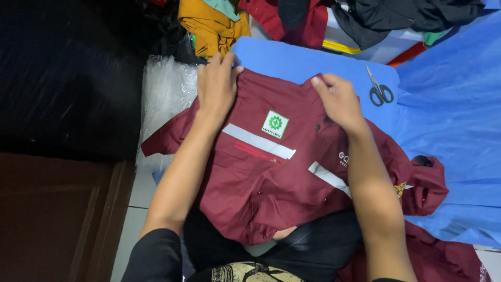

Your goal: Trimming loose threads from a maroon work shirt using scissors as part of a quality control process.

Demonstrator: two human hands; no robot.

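Observation:
A maroon work shirt (271, 177) with grey reflective stripes and a green-and-white chest patch lies front-up on a blue board (292, 60). My left hand (216, 86) presses flat on its far left shoulder, fingers gripping the top edge. My right hand (339, 99) pinches the fabric near the collar on the right shoulder. One sleeve hangs off to the left, the other spreads to the right.
Grey-handled scissors (378, 90) lie on the board past my right hand. Clear plastic wrap (164, 91) sits at the left. Piled yellow (211, 26), red and black garments lie at the far edge. Blue cloth (454, 120) covers the right side.

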